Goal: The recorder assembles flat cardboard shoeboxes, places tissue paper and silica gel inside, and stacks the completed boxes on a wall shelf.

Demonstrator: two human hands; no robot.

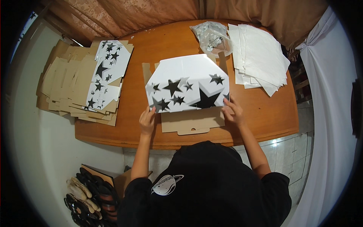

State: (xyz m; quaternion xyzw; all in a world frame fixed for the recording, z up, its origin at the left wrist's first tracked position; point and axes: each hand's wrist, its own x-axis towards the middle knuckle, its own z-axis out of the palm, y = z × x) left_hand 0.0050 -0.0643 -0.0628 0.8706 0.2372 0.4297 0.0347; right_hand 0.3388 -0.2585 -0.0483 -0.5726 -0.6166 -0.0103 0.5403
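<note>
A white cardboard piece with black and grey stars (185,70) is held up between both hands, its slanted far corners pointing away from me. My left hand (146,119) pinches its near left corner. At the near right corner, my right hand (233,111) grips it with fingers at the edge. Beneath it lies a flat brown cardboard blank (193,123), with a tab and a small hole at its near edge and narrow flaps showing at the far sides. The middle of the blank is hidden by the starred piece.
A stack of brown cardboard blanks (72,81) lies at the left, topped by another star-printed piece (107,72). A clear plastic bag (212,36) sits at the back, beside several white sheets (261,55). The wooden table (264,117) has a curved edge. Shoes (89,196) stand at lower left.
</note>
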